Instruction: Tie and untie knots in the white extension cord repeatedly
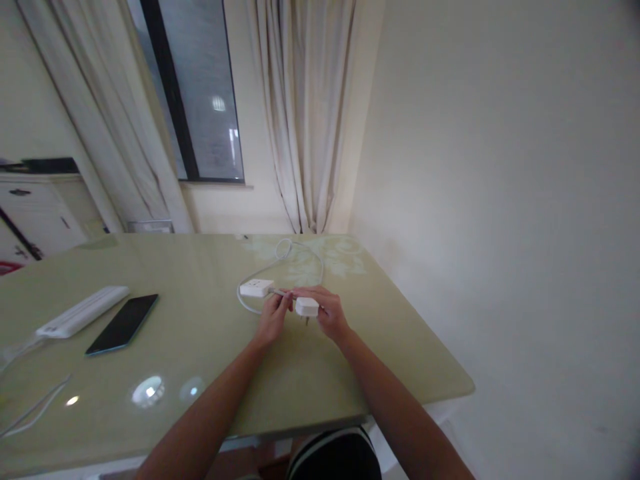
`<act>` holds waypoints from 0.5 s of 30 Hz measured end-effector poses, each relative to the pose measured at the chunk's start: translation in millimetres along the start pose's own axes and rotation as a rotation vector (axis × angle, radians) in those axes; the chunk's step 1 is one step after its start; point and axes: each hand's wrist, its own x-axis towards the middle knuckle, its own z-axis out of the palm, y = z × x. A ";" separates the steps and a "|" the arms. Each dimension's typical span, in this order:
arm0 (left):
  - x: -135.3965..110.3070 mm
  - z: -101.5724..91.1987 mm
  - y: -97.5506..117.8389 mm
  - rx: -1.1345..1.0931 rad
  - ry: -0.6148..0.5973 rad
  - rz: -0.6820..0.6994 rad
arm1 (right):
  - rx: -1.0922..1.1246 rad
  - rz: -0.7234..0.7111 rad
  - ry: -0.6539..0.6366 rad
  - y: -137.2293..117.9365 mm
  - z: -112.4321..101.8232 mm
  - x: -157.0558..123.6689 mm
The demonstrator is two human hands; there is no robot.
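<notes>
My left hand (273,319) is closed, its fingertips pinching the grey-white power cord (245,303) close to a small white socket block (257,288). Right beside it, my right hand (329,313) is closed around the cord by a white plug (307,307). The plug's metal prongs point down towards me. Beyond both hands the cord loops over the tabletop, with a small coil at the far end of the loop. My fingers partly hide the stretch of cord between plug and block.
A white power strip (85,312) and a dark phone (123,324) lie on the left of the glossy green table (200,267). A thin white cable (37,410) lies at the near left. The wall (475,200) runs along the table's right side.
</notes>
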 end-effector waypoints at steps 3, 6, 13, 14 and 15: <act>2.5 -1.8 -6.7 -0.014 0.023 -0.012 | 0.010 -0.006 -0.068 -9.7 -3.1 1.8; 4.2 -3.3 -9.1 -0.010 0.048 -0.046 | 0.087 0.042 -0.132 -13.9 -4.9 3.8; 3.7 -4.4 -2.0 -0.017 0.061 -0.037 | 0.364 0.265 -0.129 -1.8 -14.0 6.3; 3.4 -4.4 -1.2 -0.012 0.051 -0.029 | 0.358 0.280 -0.121 1.2 -14.6 6.1; 3.2 -4.5 -0.6 -0.008 0.039 -0.022 | 0.351 0.286 -0.108 4.1 -14.5 5.7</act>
